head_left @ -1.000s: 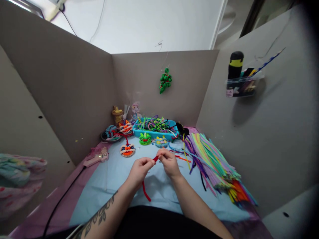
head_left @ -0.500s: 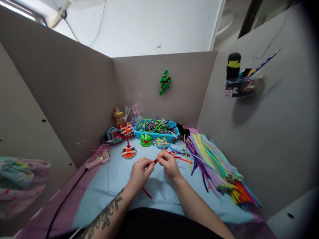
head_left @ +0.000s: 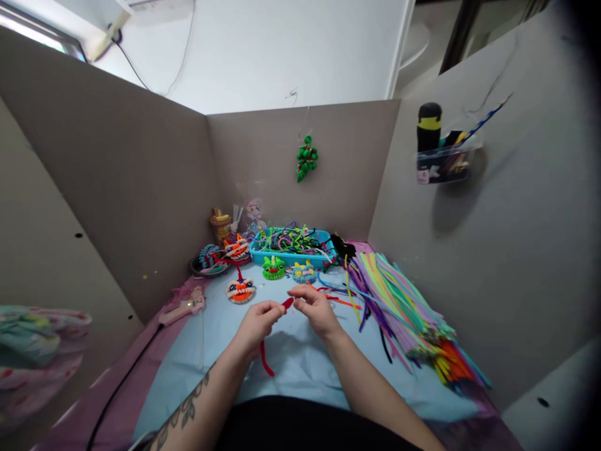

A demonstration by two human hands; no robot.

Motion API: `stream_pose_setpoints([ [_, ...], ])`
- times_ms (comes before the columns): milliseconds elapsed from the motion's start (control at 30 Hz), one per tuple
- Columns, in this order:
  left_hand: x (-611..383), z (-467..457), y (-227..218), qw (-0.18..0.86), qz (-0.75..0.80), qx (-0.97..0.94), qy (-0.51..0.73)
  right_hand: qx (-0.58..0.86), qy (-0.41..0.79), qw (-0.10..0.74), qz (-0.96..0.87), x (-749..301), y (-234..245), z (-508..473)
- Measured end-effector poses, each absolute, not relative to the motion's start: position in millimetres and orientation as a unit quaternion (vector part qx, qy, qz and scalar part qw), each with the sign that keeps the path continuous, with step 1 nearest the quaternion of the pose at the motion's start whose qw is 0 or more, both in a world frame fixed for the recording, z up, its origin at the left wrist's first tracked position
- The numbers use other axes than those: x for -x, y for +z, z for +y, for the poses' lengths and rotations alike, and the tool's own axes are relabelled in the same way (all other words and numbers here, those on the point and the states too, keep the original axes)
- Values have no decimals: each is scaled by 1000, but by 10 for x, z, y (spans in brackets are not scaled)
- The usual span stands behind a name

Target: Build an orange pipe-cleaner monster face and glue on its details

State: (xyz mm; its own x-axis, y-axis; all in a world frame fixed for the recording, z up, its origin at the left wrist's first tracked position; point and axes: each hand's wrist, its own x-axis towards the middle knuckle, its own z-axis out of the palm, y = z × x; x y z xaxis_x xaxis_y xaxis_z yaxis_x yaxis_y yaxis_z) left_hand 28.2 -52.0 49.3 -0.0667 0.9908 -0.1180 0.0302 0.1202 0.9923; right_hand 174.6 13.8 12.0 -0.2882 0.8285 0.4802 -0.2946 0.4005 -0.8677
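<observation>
My left hand (head_left: 255,323) pinches a red pipe cleaner (head_left: 265,360) near its folded top end, and the rest of the stem hangs down below the fingers. My right hand (head_left: 316,308) hovers just right of that red tip, fingers loosely curled and slightly apart, nothing plainly in them. Both hands are over a light blue mat (head_left: 206,338). Beyond them lie small pipe-cleaner faces: an orange one (head_left: 240,290), a green one (head_left: 273,268) and a blue one (head_left: 303,271).
A blue tray (head_left: 291,243) of tangled pipe cleaners stands at the back. A long bundle of coloured pipe cleaners (head_left: 404,307) lies on the right. A pink glue gun (head_left: 181,304) with a black cord lies left. Grey cardboard walls (head_left: 141,188) enclose the space; a green ornament (head_left: 305,156) hangs there.
My right hand has let go of the red pipe cleaner's tip and opened a little. The left hand still holds the stem, whose tail has swung slightly left.
</observation>
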Motion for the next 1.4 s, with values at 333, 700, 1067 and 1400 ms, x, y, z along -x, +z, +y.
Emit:
stream_pose_setpoints([
  [333, -322, -539, 487, 534, 543, -455, 461, 221, 491, 561, -629, -1733, 120, 115],
  [700, -257, -506, 418, 310, 563, -591, 487, 270, 520, 531, -612, -1688, 85, 97],
  [1067, -288, -481, 350, 265, 569, -579, 521, 259, 614, 530, -524, -1565, 59, 67],
  [1400, -301, -430, 267, 355, 551, -543, 525, 270, 666, 531, -448, -1435, 10, -19],
])
